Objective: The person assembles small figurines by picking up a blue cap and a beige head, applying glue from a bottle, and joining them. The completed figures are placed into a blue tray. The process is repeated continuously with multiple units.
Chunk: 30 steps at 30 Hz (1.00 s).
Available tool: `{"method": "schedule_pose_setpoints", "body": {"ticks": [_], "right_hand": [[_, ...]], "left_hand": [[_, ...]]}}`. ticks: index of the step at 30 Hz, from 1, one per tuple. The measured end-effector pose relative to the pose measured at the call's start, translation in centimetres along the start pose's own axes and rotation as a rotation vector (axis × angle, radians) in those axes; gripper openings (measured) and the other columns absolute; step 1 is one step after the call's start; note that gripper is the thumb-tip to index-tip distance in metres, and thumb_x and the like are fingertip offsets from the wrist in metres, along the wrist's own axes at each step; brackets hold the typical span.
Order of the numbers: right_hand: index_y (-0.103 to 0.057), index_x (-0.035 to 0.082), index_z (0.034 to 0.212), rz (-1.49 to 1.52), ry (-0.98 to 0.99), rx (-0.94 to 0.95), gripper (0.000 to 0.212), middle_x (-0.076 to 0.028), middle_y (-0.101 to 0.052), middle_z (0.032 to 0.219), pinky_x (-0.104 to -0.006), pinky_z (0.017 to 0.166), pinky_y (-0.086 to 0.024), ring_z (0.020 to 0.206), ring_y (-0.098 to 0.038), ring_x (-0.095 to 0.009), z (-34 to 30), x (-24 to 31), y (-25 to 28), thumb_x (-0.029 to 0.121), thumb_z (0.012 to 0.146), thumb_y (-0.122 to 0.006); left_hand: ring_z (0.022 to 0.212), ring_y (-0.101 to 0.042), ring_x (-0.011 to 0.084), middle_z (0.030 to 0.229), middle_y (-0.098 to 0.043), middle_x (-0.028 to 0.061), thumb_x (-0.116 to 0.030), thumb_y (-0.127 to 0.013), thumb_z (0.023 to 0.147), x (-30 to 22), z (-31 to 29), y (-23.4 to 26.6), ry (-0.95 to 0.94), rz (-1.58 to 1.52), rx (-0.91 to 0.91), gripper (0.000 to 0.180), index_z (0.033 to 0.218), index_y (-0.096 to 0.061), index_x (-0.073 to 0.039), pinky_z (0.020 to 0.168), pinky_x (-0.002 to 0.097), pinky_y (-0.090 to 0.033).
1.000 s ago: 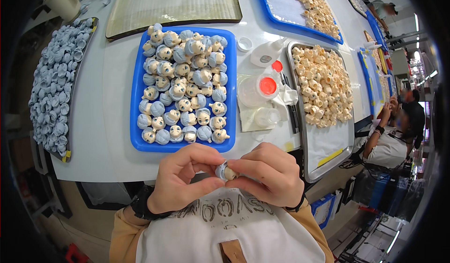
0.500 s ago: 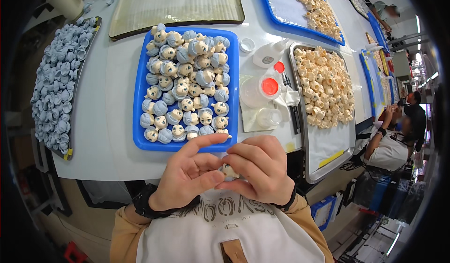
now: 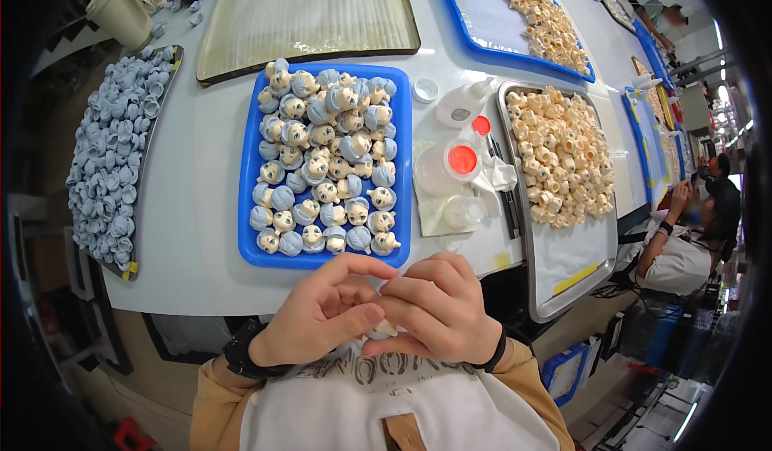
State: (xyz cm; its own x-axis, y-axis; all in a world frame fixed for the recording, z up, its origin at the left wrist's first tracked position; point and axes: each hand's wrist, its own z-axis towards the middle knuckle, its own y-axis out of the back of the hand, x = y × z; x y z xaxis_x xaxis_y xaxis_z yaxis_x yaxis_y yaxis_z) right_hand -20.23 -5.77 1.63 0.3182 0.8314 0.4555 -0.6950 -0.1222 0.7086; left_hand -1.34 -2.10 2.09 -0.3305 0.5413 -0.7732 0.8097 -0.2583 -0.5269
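Close to my chest, beyond the table's front edge, my left hand point(image 3: 326, 310) and my right hand point(image 3: 438, 306) meet around a small doll head point(image 3: 381, 330). Fingers of both hands are pinched on it and cover most of it; only a pale part shows between the thumbs. Straight ahead of my hands lies a blue tray point(image 3: 246, 202) filled with doll heads point(image 3: 314, 166) that have cream faces and light blue hair. At its right stand a white squeeze bottle point(image 3: 462, 107) and a clear container with a red cap point(image 3: 438, 168).
Light blue hair pieces point(image 3: 112, 161) crowd a tray at the left. Cream head parts point(image 3: 559, 157) fill a metal tray point(image 3: 575, 297) at the right. Behind are a wide pale tray point(image 3: 310, 17) and another blue tray point(image 3: 474, 37). A person point(image 3: 675, 238) sits at far right.
My view has shifted slightly, so the trays appear a little lower and to the right. The doll head has turned between my fingers, and its painted eye no longer shows.
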Motion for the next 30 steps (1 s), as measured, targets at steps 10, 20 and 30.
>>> {"method": "schedule_pose_setpoints", "body": {"ticks": [10,20,30], "right_hand": [[-0.061,0.004,0.109,0.232,-0.145,-0.101,0.058,-0.014,-0.057,0.107,-0.0347,0.073,-0.045,0.088,-0.057,-0.027,-0.8,-0.2,2.7,0.044,0.069,-0.071],[-0.061,0.002,0.107,0.2,-0.287,-0.204,0.049,-0.017,-0.056,0.109,-0.0352,0.075,-0.048,0.089,-0.057,-0.028,-2.7,-0.6,4.5,0.032,0.07,-0.075],[-0.064,0.002,0.102,0.228,-0.318,-0.195,0.043,-0.016,-0.058,0.104,-0.0332,0.069,-0.048,0.085,-0.058,-0.027,-3.3,-0.6,4.6,0.029,0.071,-0.074]], "left_hand": [[0.078,-0.056,0.0074,0.094,-0.057,0.0036,-0.002,-0.069,0.075,-6.4,-1.5,2.7,-0.302,0.502,-0.354,0.049,0.12,-0.05,-0.002,0.07,0.0216,-0.047],[0.063,-0.053,0.0106,0.092,-0.06,0.0069,-0.01,-0.069,0.07,-12.0,6.3,6.7,-0.434,1.249,-0.452,0.032,0.099,-0.06,-0.001,0.06,0.0241,-0.045],[0.074,-0.056,0.0188,0.085,-0.059,0.009,-0.006,-0.062,0.076,-12.6,9.5,6.8,-0.671,1.576,-0.177,0.016,0.092,-0.06,-0.003,0.063,0.029,-0.045]]}}
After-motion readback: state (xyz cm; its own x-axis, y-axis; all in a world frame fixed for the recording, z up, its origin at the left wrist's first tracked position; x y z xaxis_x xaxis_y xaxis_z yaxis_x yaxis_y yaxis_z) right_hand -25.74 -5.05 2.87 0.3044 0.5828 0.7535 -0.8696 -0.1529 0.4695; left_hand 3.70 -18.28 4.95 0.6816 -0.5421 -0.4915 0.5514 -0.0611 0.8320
